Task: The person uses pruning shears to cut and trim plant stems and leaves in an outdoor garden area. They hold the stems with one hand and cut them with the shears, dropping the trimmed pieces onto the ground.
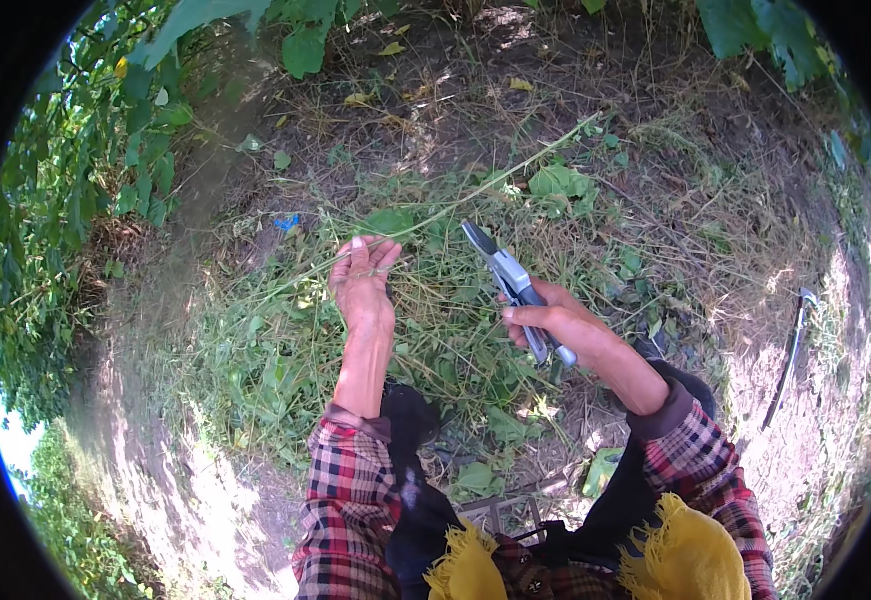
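Note:
Between the thumb and fingers of my left hand (363,295) is a long thin green stem (500,180), which slants up to the right above the ground. A broad green leaf (387,221) shows just beyond my fingertips. My right hand (577,328) is wrapped round the handles of grey pruning shears (507,268). Their dark blades point up and left, below the stem and apart from it. Under both hands lies a heap of cut green stems and leaves (295,375).
Leafy bushes (65,200) line the left side, and large leaves (225,15) hang in at the top. A long dark tool with a metal head (788,365) lies on the ground at right. A blue scrap (287,222) lies left of the heap. A grey crate-like grid (508,512) shows between my legs.

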Tool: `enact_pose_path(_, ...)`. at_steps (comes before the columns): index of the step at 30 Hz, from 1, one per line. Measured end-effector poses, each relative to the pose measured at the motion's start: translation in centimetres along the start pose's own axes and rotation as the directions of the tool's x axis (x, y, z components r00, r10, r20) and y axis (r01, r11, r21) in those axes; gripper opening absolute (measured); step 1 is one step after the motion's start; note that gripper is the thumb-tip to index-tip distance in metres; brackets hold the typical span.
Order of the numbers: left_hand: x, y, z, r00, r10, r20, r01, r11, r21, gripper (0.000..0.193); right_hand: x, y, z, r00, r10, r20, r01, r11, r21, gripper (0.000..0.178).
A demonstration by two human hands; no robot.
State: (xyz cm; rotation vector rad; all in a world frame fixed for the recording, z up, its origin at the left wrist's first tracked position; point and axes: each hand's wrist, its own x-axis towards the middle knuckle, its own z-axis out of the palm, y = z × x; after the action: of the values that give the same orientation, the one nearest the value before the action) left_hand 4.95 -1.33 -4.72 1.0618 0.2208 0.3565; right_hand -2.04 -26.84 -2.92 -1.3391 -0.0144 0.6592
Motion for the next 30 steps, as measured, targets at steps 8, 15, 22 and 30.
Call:
enact_pose_path(8, -0.9, 0.1, 0.6, 0.997, -0.062, 0.048, 0.064, 0.998, -0.028, 0.018, 0.7, 0.0, -1.0, 0.999, 0.041, -0.016, -0.035, 0.966, 0.258, 0.035)
enact_pose_path(15, -1.4, 0.1, 1.0, 0.996, -0.071, 0.056, 0.073, 0.997, -0.029, 0.018, 0.7, -0.2, -0.9, 0.999, 0.04, 0.027, -0.045, 0.972, 0.232, 0.038)
enact_pose_path(22, -1.7, 0.1, 1.3, 0.993, -0.092, 0.076, 0.095, 0.995, -0.034, 0.017, 0.9, -0.2, -1.1, 0.999, 0.044, 0.022, -0.048, 0.966, 0.254, 0.039)
enact_pose_path(30, -1.6, -0.1, 1.0, 0.975, -0.131, 0.177, 0.144, 0.987, -0.067, 0.016, 1.1, -0.4, -1.0, 0.999, -0.041, -0.012, 0.042, 0.945, 0.323, 0.03)
